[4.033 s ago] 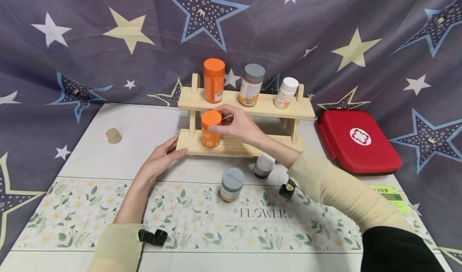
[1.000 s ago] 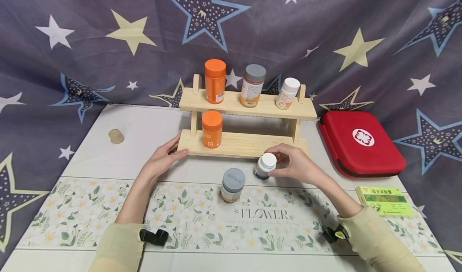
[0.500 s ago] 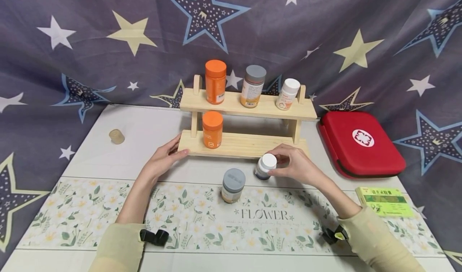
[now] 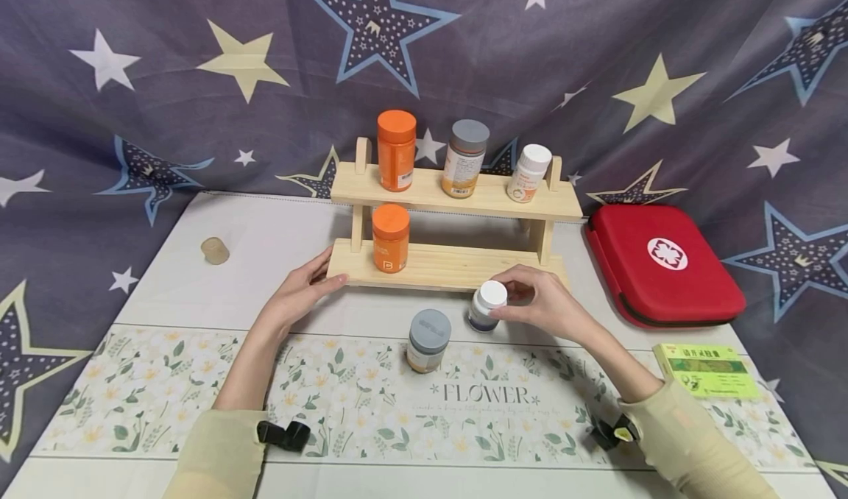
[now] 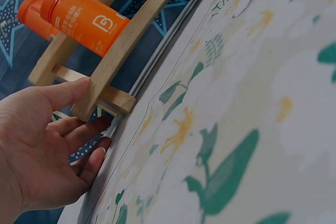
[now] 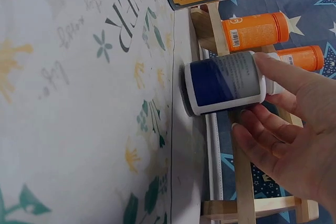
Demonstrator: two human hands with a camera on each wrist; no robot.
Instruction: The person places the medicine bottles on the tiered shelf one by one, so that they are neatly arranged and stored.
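My right hand pinches a small white-capped pill bottle between thumb and fingers, in front of the wooden shelf's right half. In the right wrist view the bottle shows a dark blue and grey label; its base is at or just over the table. My left hand holds the left end of the two-tier wooden shelf. In the left wrist view its thumb lies on the lower board, the fingers behind. An orange jar stands on the lower board's left.
On the upper board stand a taller orange jar, a grey-capped jar and a white-capped bottle. Another grey-capped jar stands on the table. A red case and green box lie right; a small tan cylinder sits left.
Four seconds ago my right hand was at the orange jar on the lower board; it has since moved down right to the small bottle, which has turned slightly. The left hand has stayed put.
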